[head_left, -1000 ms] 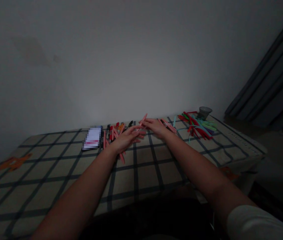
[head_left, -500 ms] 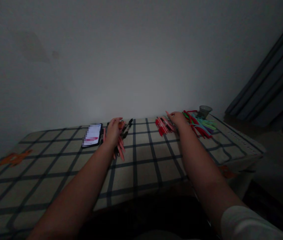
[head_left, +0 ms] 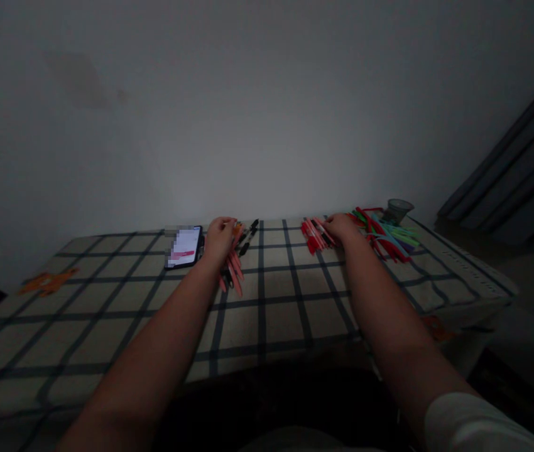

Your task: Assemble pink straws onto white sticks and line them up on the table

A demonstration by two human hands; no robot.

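Observation:
My left hand point(head_left: 218, 240) is closed, with its fingers curled over the upper end of a pile of pink pens point(head_left: 235, 267). What its fingertips pinch is hidden. Black pens point(head_left: 248, 238) lie just right of that pile. Across the table, my right hand point(head_left: 340, 227) rests at the right side of a row of pink and red pens point(head_left: 316, 235). Its fingers are pressed together around the end of a pink pen in that row, mostly covered by the hand.
A lit phone point(head_left: 183, 248) lies left of the left pile. Red, green, blue and purple fuzzy sticks point(head_left: 387, 235) spread beyond my right hand, beside a clear cup point(head_left: 397, 210). A checked cloth point(head_left: 276, 301) covers the table, which meets a wall point(head_left: 267, 125).
My right hand has lowered the pink pen from above the row down against the other pens. My left hand stays over its pile, fingers more curled. The view has shifted slightly.

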